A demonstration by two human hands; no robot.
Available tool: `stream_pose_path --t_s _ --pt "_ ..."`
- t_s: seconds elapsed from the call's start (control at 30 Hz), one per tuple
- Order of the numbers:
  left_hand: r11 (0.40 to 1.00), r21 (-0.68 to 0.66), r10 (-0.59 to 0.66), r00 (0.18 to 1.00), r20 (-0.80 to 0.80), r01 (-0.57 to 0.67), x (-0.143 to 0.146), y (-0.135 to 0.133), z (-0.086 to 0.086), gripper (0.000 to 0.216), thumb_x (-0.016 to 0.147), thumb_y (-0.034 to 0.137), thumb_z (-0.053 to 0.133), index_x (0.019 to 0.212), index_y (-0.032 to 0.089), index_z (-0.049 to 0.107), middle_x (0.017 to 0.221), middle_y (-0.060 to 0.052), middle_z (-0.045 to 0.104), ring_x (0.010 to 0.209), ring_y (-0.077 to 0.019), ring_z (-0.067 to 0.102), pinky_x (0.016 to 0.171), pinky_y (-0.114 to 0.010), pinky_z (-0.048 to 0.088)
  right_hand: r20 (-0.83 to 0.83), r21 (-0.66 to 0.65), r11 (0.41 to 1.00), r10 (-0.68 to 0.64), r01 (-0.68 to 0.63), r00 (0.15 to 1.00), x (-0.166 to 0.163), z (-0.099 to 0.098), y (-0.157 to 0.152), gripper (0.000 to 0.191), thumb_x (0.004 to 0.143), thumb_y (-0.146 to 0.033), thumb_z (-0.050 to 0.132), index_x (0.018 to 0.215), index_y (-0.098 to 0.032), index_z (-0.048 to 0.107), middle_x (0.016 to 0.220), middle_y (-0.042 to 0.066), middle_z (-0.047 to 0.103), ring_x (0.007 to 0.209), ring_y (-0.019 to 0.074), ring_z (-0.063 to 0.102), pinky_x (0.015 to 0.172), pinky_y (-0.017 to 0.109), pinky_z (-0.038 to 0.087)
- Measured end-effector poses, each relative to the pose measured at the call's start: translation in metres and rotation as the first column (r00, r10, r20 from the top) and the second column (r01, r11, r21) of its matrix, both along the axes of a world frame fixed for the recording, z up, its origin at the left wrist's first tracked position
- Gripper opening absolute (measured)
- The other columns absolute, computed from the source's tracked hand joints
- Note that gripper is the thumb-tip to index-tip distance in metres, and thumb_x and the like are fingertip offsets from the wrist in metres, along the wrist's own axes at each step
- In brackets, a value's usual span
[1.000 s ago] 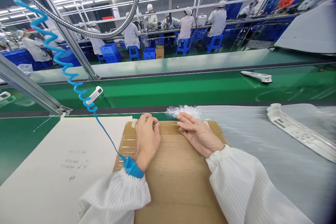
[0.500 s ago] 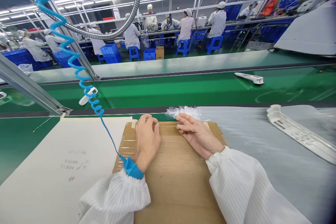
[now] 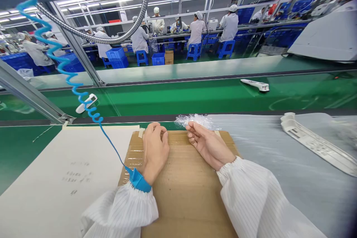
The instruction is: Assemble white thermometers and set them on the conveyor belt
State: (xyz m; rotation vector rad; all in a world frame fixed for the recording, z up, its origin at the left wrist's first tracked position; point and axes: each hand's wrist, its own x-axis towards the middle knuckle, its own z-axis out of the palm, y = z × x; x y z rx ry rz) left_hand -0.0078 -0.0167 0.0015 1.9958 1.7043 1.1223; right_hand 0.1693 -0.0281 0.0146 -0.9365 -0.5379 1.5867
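Note:
A flat sheet of brown cardboard (image 3: 192,193) lies before me, with tape along its left side and at its far corners. My left hand (image 3: 155,147) rests near its far left corner, fingers loosely bent, fingertips partly hidden; nothing shows in it. A blue wrist strap (image 3: 139,180) is round that wrist, joined to a coiled blue cord (image 3: 75,81). Over the far right part of the cardboard is my right hand (image 3: 208,143), fingers loosely curled and holding nothing I can see. Just beyond its fingertips sits crumpled clear plastic (image 3: 182,120).
White handheld devices, one left (image 3: 86,103) and one right (image 3: 256,85), lie on the green conveyor belt (image 3: 167,100). A long white plastic housing (image 3: 318,143) rests on the grey sheet (image 3: 259,145) at right. White paper (image 3: 55,167) covers the left. Several people work in the background.
The fingers of my right hand have drawn closer together. The two white devices on the belt have shifted left. My left hand stays almost in place on the cardboard.

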Motion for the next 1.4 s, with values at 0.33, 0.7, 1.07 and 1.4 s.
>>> stream_pose_path --t_s 0.33,0.7,1.07,1.4 --pt "1.000 0.003 -0.002 1.000 0.007 0.002 0.0006 -0.0005 0.0013 0.012 0.088 0.012 0.052 0.085 0.018 0.061 0.112 -0.010 0.059 0.115 -0.0260 0.055 0.101 -0.047 0.042 0.024 0.023 0.999 0.025 -0.026 0.999 -0.0005 0.0019 -0.0005 0.019 0.075 -0.034 0.082 0.084 -0.019 0.076 0.085 0.002 0.068 0.072 0.0100 0.056 0.069 0.023 0.049" --pt "1.000 0.000 -0.014 1.000 0.004 0.014 -0.0009 0.0001 0.0027 0.012 0.088 0.012 0.052 0.083 0.018 0.061 0.110 -0.010 0.060 0.113 -0.0263 0.055 0.100 -0.046 0.043 0.033 0.042 0.998 0.040 -0.042 0.999 -0.0012 0.0053 -0.0021 0.020 0.074 -0.036 0.083 0.081 -0.019 0.075 0.083 0.000 0.067 0.071 0.0091 0.055 0.070 0.023 0.045" --pt "0.996 0.086 -0.019 0.999 0.046 0.015 -0.0004 0.0030 0.0009 0.025 0.092 0.012 0.037 0.090 0.019 0.061 0.102 -0.009 0.064 0.103 -0.0232 0.059 0.095 -0.043 0.046 0.042 0.047 0.998 0.038 -0.040 0.998 -0.0005 -0.0021 0.0003 0.019 0.074 -0.034 0.083 0.082 -0.018 0.075 0.086 0.001 0.066 0.072 0.0087 0.054 0.068 0.021 0.046" --pt "0.999 0.022 0.031 0.999 0.017 -0.031 0.0048 -0.0009 0.0089 0.029 0.086 0.011 0.037 0.060 0.019 0.047 0.108 -0.011 0.065 0.104 -0.0245 0.061 0.092 -0.043 0.047 0.026 0.050 0.997 0.054 -0.055 0.998 0.0011 -0.0022 0.0002 0.018 0.075 -0.031 0.082 0.082 -0.018 0.073 0.085 -0.001 0.063 0.072 0.0073 0.053 0.068 0.019 0.045"
